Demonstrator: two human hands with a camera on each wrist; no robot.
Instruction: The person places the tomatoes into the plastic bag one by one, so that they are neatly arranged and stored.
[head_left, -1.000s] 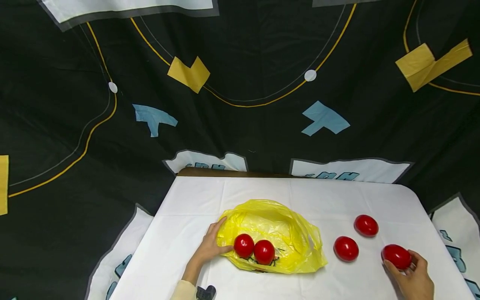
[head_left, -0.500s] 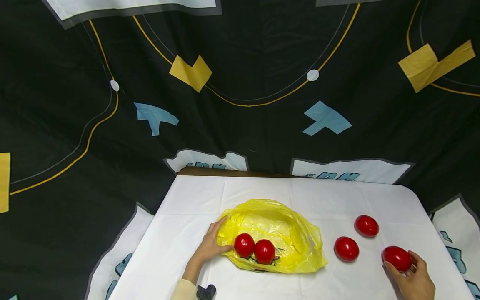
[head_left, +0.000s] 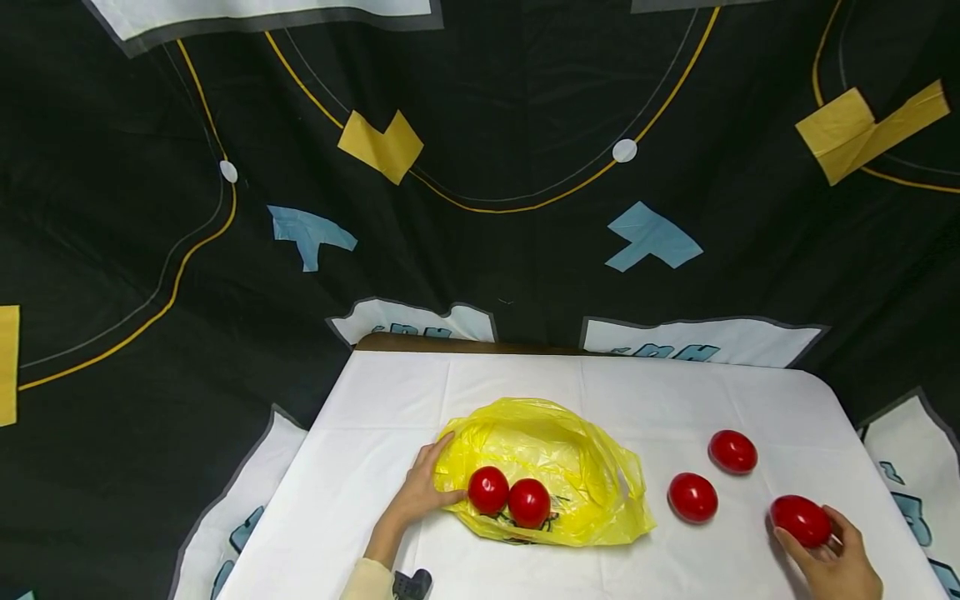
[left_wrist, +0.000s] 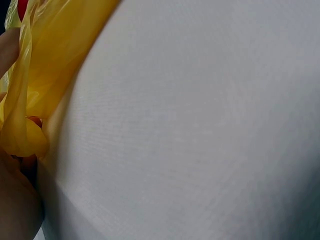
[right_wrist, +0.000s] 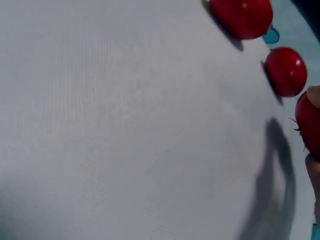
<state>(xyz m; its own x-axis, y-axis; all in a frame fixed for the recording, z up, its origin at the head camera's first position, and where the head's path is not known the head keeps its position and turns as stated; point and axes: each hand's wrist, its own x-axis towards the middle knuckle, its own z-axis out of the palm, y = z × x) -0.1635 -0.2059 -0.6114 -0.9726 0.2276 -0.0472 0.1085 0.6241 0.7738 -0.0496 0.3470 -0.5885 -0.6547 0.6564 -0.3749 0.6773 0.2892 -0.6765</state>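
A yellow plastic bag [head_left: 592, 467] lies spread on the white table with its mouth toward me. Two red tomatoes [head_left: 528, 503] sit side by side inside its mouth. My left hand [head_left: 424, 490] grips the bag's left edge; in the left wrist view the yellow film [left_wrist: 65, 65] bunches between thumb and fingers. Over the table's right side, my right hand [head_left: 842, 560] holds a red tomato [head_left: 801, 521] between thumb and fingers. In the right wrist view, green leaf tips show on this tomato [right_wrist: 309, 125], and a shadow falls on the cloth beside it.
Two more tomatoes rest between bag and right hand, one nearer [head_left: 692, 497] and one farther back [head_left: 732, 452]. A white cloth [head_left: 405, 392] covers the table. Behind hangs a dark patterned curtain [head_left: 487, 275]. A black strap device [head_left: 412, 585] sits at the left wrist.
My right hand and the tomato it holds have shifted slightly right and toward me. The left hand, the bag and the other tomatoes stay where they were.
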